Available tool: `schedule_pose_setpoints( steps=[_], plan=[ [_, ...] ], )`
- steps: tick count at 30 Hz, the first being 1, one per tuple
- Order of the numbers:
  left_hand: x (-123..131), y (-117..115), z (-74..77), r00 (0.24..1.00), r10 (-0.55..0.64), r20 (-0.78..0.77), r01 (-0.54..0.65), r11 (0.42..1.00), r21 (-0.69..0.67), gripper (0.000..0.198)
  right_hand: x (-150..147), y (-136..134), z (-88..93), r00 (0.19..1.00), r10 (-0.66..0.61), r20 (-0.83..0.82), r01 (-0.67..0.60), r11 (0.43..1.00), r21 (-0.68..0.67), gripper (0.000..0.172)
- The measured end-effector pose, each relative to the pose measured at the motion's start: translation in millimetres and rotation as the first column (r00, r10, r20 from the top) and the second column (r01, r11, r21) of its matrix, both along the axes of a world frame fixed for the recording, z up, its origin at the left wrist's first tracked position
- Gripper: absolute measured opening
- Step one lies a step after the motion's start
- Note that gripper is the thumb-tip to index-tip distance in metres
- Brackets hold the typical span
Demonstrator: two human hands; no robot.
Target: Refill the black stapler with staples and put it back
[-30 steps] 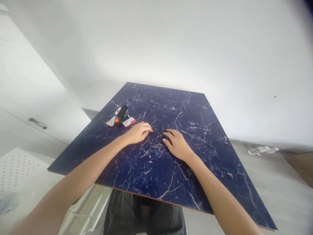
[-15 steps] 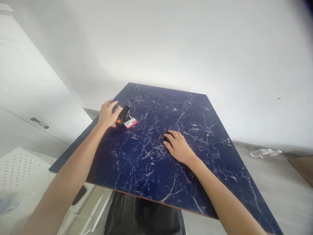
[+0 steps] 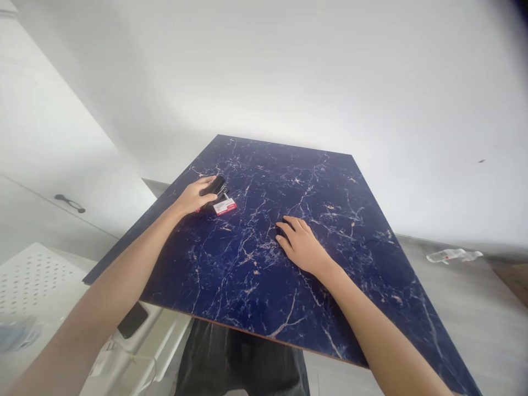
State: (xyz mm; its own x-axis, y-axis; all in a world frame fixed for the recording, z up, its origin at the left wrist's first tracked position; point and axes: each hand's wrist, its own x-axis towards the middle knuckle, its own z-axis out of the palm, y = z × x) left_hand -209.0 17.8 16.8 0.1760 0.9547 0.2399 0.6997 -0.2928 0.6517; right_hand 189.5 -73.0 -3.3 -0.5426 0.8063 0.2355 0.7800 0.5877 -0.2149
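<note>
On the left of the blue marbled tabletop [image 3: 251, 264], my left hand [image 3: 196, 196] has its fingers closed around a black stapler [image 3: 216, 186], with the thumb on the near side and the other fingers on the far side. The stapler lies next to a small red and white box [image 3: 225, 206], which touches or nearly touches it. Part of the stapler is covered by the hand. Near the middle of the table, my right hand [image 3: 300, 242] rests palm down, its fingers spread and slightly bent, with dark shade beneath the fingertips.
To the left stands a white cabinet with a dark handle [image 3: 70, 203]. Below it are a white perforated surface [image 3: 33, 280] and a dark phone-like object [image 3: 132, 320]. A clear plastic bottle [image 3: 454, 255] lies on the floor at the right, by the wall.
My left hand has moved right, from beside the stapler onto it, and its fingers have closed around it. The right hand stays where it was.
</note>
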Motion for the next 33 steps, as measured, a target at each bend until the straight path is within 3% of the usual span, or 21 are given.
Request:
schedule_pose_setpoints(
  steps=[12,18,21,25,27,30,33],
  plan=[
    [67.4,-24.4,3.4,0.95,-0.309,-0.048,0.312,0.944,0.102,0.045,-8.1,1.7,-3.9,0.997,-0.046,-0.064,0.048,0.998,0.031,0.042],
    [107.7,-53.8,11.1,0.827,-0.562,-0.017,0.561,0.823,0.093,0.043,-11.8,7.7,1.2,0.968,-0.022,-0.25,0.023,1.0,0.0,0.033],
    [119.1,-68.1,14.4,0.764,-0.63,-0.139,0.644,0.759,0.094,0.05,-10.0,6.8,6.5,0.938,-0.056,-0.343,0.045,0.998,-0.042,0.031],
    [117.2,-73.9,10.1,0.743,-0.6,-0.297,0.661,0.727,0.185,0.042,-8.7,-0.3,13.4,0.922,-0.015,-0.388,0.006,1.0,-0.024,0.027],
    [115.8,-73.5,4.1,0.773,-0.546,-0.323,0.621,0.753,0.215,0.035,-9.6,-5.2,16.6,0.924,0.011,-0.381,-0.017,1.0,-0.013,0.027],
    [116.4,-72.1,-2.4,0.828,-0.456,-0.326,0.546,0.79,0.281,0.033,-10.6,-9.7,20.7,0.912,-0.038,-0.409,0.045,0.999,0.008,0.029],
    [110.1,-67.7,2.9,0.836,-0.434,-0.336,0.529,0.8,0.283,0.038,-7.9,-7.6,22.9,0.889,-0.045,-0.455,0.038,0.999,-0.026,0.035]
  ],
)
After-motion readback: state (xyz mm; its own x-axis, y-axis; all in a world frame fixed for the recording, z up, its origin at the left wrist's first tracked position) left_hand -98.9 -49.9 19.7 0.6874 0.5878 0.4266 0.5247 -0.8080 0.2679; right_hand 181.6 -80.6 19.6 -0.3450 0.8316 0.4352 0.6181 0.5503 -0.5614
